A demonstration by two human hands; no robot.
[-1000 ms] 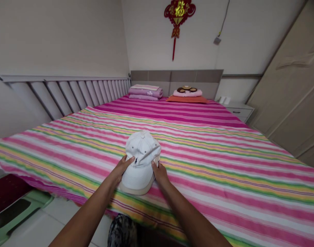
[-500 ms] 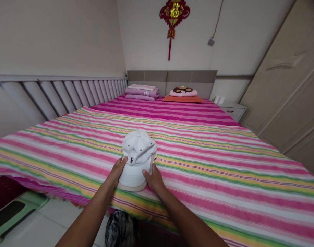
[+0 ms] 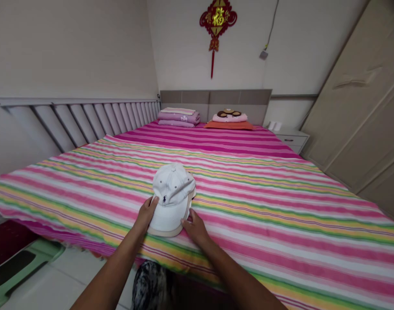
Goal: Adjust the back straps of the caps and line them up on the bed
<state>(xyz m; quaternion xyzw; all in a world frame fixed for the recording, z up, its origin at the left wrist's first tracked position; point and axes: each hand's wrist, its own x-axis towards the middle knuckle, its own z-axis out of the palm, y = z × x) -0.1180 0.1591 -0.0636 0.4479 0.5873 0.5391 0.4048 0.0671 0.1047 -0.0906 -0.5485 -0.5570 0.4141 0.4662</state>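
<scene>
Camera: worn on the person's head, above the bed's near edge.
Facing: forward and down, along the pink-striped cotton bedsheet toward the grey padded headboard, upper middle.
Nearest: left hand, right hand, white cotton cap, lower centre.

The golden Chinese character 福, meaning good fortune, stood on the red knot ornament hanging on the wall. The white cap carried a small dark embroidered polo-player logo on its front.
</scene>
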